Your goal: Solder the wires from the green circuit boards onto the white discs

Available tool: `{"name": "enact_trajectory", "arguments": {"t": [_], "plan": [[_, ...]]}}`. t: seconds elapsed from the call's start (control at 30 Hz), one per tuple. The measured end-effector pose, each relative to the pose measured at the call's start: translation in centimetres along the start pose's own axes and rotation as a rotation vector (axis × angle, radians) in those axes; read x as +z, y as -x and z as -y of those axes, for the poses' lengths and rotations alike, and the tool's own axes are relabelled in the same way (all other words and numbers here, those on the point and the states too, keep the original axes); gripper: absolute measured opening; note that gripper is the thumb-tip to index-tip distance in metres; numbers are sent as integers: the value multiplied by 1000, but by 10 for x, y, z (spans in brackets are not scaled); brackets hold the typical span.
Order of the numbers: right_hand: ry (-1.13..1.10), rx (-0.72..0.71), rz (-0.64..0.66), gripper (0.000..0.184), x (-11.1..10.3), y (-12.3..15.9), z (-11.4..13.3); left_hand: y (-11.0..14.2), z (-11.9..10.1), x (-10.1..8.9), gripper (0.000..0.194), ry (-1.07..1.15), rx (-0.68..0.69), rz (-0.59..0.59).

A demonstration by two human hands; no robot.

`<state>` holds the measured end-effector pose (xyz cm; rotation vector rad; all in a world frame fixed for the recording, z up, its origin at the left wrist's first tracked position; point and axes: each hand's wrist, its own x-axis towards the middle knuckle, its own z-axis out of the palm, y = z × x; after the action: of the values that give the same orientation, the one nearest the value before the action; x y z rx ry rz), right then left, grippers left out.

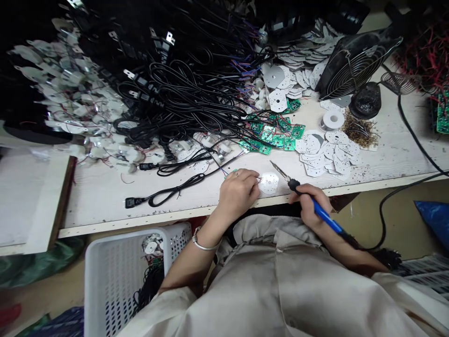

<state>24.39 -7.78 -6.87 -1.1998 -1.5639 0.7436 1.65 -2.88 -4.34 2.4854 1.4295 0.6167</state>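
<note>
Right hand (310,206) clenched around the blue handle of a soldering iron (324,210), tip angled up and left, just beside a white disc (269,183) lying flat on the table (94,206) near its front edge. Left hand (236,196) curled, fingertips (255,180) at thin wires just beside the disc; no telling whether pinching them or only touching. Left of that hand, a black cord (191,180) ending in a plug (132,202). Farther up the table, green circuit boards (270,135), a heap of punched white discs (326,152), a solder spool (331,119), a mass of black cords (182,89), a wire-guarded fan (354,65). Below the table edge, a white plastic basket (115,281).
</note>
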Motion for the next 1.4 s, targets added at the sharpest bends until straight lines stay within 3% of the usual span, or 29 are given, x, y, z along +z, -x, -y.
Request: {"name": "enact_trajectory", "arguments": {"t": [0.13, 0.23, 0.4, 0.67, 0.83, 1.0, 1.17, 1.4], "plan": [[167, -325, 105, 24, 11, -15, 2, 0, -1, -1, 13, 8, -16, 10], [300, -374, 147, 26, 15, -20, 2, 0, -3, -1, 13, 9, -31, 21], [341, -393, 133, 29, 16, -19, 2, 0, -9, 1, 12, -54, -31, 17], [199, -283, 149, 23, 8, -16, 1, 0, -3, -3, 13, -44, 37, 54], [-124, 13, -50, 19, 4, 0, -2, 0, -1, -2, 16, -37, 37, 52], [-67, 190, -127, 32, 3, 6, -4, 0, 0, -1, 18, -25, 29, 58], [11, 216, -13, 32, -3, 1, 1, 1, 1, -1, 17, -28, 37, 56], [0, 135, 12, 26, -3, -4, 3, 2, 3, 1, 16, -21, 60, 21]]}}
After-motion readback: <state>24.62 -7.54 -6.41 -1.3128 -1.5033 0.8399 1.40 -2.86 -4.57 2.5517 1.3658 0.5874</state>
